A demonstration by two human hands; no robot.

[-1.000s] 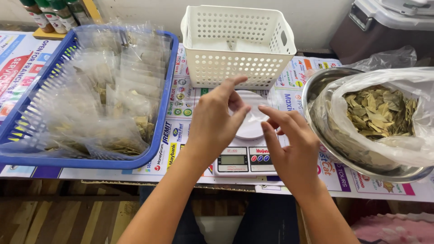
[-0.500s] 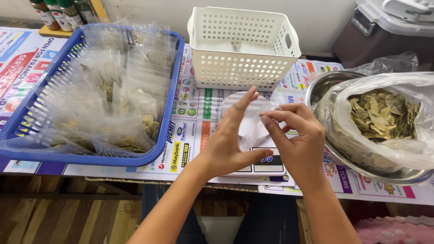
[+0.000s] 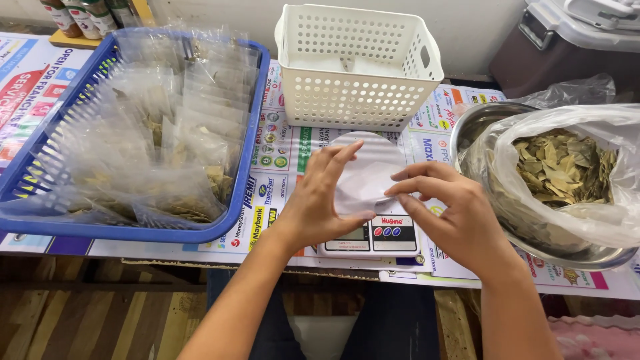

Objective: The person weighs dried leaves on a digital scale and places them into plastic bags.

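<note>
Both hands meet over a small digital kitchen scale (image 3: pixel 373 239) with a round white platform (image 3: pixel 373 150). My left hand (image 3: pixel 320 200) and my right hand (image 3: pixel 447 210) together pinch a small clear plastic bag (image 3: pixel 363 185), held just above the platform. The bag looks empty. To the right, a steel bowl (image 3: pixel 587 257) lined with a clear plastic bag holds a heap of dried bay leaves (image 3: pixel 560 167).
A blue plastic basket (image 3: pixel 247 180) at left is filled with several clear packets of dried leaves. A white perforated basket (image 3: pixel 357 63) stands behind the scale. Printed paper (image 3: pixel 283 143) covers the table. Bottles (image 3: pixel 80 13) stand at the back left, a dark lidded bin (image 3: pixel 573 40) at back right.
Both hands have lifted slightly off the scale and now hold the small clear bag between them, its mouth being worked by the fingers. The camera view has shifted a little.
</note>
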